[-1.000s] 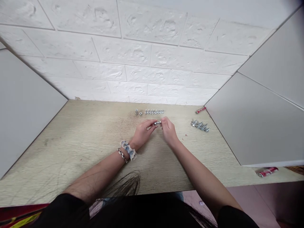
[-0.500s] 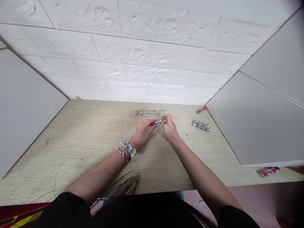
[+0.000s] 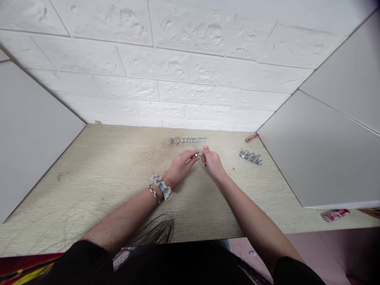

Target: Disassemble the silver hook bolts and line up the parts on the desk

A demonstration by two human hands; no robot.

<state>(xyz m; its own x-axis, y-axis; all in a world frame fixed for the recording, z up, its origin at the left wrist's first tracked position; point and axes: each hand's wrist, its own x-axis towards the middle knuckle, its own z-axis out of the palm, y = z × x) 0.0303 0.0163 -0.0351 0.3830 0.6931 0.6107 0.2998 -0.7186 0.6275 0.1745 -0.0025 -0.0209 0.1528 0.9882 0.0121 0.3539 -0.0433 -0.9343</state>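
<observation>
A small silver bolt [image 3: 198,155] lies crosswise between my hands, just above the table. My left hand [image 3: 180,165] pinches its left end between thumb and fingers. Curled fingers of my right hand [image 3: 212,163] close round the bolt's right end and hide it, with the thumb pointing up. Beyond my hands stands a row of silver bolts [image 3: 194,139]. To the left of that row are a short stack of nuts [image 3: 171,139] and a single nut [image 3: 177,141].
Several bolts with fitted hardware [image 3: 251,156] lie grouped at the right. A red battery-like cylinder [image 3: 252,137] rests by the right panel [image 3: 335,158], and another red cylinder [image 3: 336,215] near the front edge. A white brick-patterned wall [image 3: 173,95] closes off the back of the table [image 3: 118,166].
My right hand's fingers, earlier partly extended beside the bolt's right end, are now curled round it with the thumb raised. My left hand keeps its pinch, nearly in place.
</observation>
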